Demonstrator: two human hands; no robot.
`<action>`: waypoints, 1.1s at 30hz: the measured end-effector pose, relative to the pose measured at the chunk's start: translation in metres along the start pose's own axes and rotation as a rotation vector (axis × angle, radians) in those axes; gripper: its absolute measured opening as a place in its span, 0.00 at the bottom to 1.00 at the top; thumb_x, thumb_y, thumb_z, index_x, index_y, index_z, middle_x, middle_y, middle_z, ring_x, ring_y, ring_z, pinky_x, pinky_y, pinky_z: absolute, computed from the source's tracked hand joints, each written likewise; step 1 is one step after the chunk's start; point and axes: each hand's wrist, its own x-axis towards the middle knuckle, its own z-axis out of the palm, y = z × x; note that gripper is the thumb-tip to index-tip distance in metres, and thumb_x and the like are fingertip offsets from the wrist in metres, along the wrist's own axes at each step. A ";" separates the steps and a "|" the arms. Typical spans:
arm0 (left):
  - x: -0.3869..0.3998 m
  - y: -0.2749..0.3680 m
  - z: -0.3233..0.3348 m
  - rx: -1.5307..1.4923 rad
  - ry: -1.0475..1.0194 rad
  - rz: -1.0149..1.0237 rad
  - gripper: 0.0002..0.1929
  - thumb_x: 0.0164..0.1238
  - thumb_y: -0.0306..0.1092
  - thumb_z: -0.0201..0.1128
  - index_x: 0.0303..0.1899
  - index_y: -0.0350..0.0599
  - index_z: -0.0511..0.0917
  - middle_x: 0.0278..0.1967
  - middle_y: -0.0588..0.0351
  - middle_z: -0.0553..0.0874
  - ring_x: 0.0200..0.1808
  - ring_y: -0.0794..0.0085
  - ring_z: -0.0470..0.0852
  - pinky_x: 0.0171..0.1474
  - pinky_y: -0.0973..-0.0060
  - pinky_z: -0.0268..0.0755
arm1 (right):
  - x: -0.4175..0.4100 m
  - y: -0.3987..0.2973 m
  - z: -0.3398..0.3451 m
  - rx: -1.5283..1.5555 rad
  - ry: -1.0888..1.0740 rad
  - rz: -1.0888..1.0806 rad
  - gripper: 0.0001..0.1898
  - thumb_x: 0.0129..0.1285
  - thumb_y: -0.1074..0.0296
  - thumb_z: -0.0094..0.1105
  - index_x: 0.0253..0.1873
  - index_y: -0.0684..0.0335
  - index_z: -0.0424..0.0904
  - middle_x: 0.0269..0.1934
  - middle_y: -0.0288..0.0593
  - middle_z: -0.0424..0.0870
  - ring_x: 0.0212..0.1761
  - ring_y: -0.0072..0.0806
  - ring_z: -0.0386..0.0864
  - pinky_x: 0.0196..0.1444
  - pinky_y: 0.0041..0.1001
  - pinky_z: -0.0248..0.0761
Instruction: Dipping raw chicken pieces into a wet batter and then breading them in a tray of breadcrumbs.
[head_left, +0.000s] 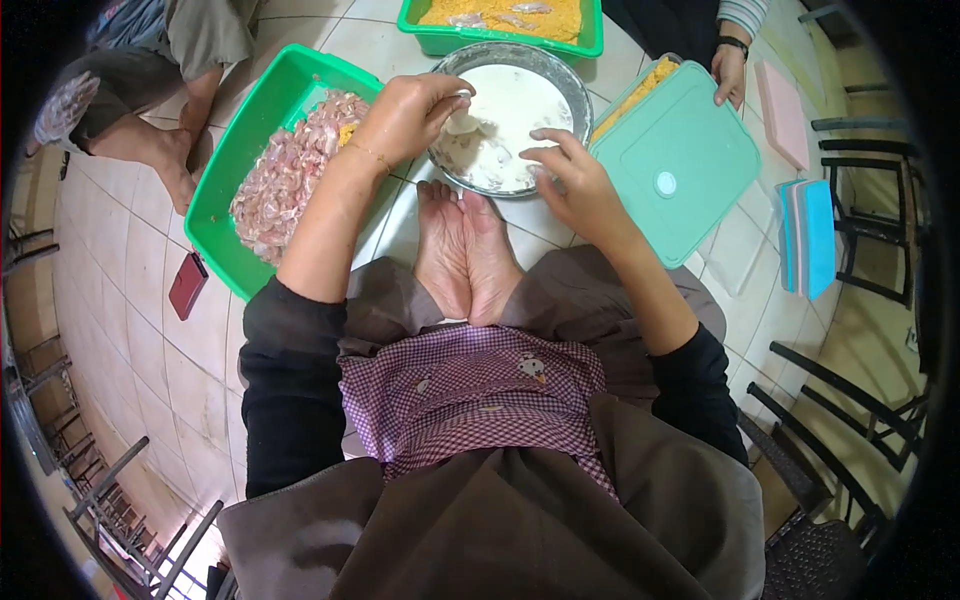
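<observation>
Before me a round metal basin (584, 97) holds white liquid batter (517, 94). My left hand (409, 112) is over its left side, thumb and fingers pinched on a batter-coated piece (459, 121), probably chicken. Above the basin's right rim is my right hand (574, 180), with fingers apart and nothing in them. Raw chicken pieces (289, 176) fill much of the green tub (217, 187) at the left, under my left forearm. Behind the basin, another green tub (501, 39) contains yellow-orange crumbs (499, 15) with several pale pieces on top.
Another person's hand (728, 71) touches a mint-green lid (675, 157) beside a container of crumbs (637, 94). Blue and pink lids (808, 238) stand at right, near a pink lid (782, 112). A dark red phone case (187, 286) lies left. Another person's foot (161, 154) is beside the left tub.
</observation>
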 end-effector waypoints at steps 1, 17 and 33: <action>0.003 0.000 -0.001 -0.016 -0.074 -0.072 0.09 0.65 0.30 0.64 0.44 0.41 0.83 0.36 0.47 0.86 0.35 0.59 0.85 0.40 0.70 0.77 | -0.002 0.000 0.001 0.010 0.002 0.011 0.13 0.57 0.78 0.58 0.48 0.63 0.79 0.53 0.50 0.76 0.44 0.44 0.82 0.44 0.36 0.76; 0.055 -0.019 0.001 -0.335 -0.316 -0.391 0.07 0.68 0.30 0.61 0.41 0.37 0.83 0.35 0.59 0.86 0.34 0.79 0.82 0.40 0.77 0.77 | -0.011 0.019 -0.010 0.020 -0.040 0.006 0.11 0.56 0.80 0.57 0.44 0.64 0.80 0.41 0.49 0.79 0.43 0.47 0.79 0.46 0.38 0.74; 0.063 -0.061 0.001 -0.529 -0.352 -0.489 0.08 0.70 0.31 0.60 0.43 0.37 0.83 0.37 0.56 0.86 0.35 0.77 0.84 0.40 0.77 0.81 | 0.040 0.059 0.013 -0.068 -0.520 0.225 0.30 0.49 0.80 0.56 0.61 0.69 0.64 0.50 0.59 0.79 0.56 0.53 0.75 0.60 0.37 0.68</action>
